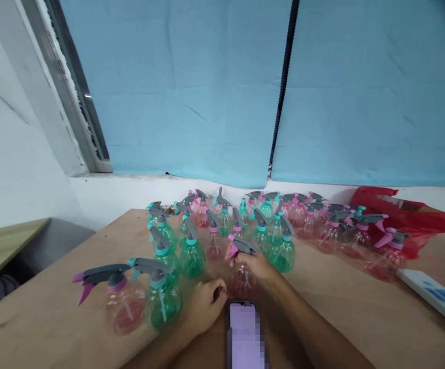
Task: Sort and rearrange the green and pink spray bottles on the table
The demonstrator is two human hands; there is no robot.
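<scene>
My right hand (258,264) is closed around the neck of a pink spray bottle (242,282) with a grey and pink trigger head, upright at the table's middle. To its left, my left hand (208,302) lies curled in a loose fist, with a dark hollow between the fingers and nothing visible in it. Left of that hand stand a green spray bottle (163,305) and a pink spray bottle (125,310), both with some liquid inside. Another green spray bottle (192,259) is just beyond my hands. Below them lies a phone (243,333), its screen lit and partly blurred.
Several more pink and green spray bottles crowd the wooden table (103,246) toward the wall. Red plastic bags (410,220) lie at the back right, near a white box-like strip with blue print (435,294). Blue curtains (191,92) hang behind. A second table (11,243) is at left.
</scene>
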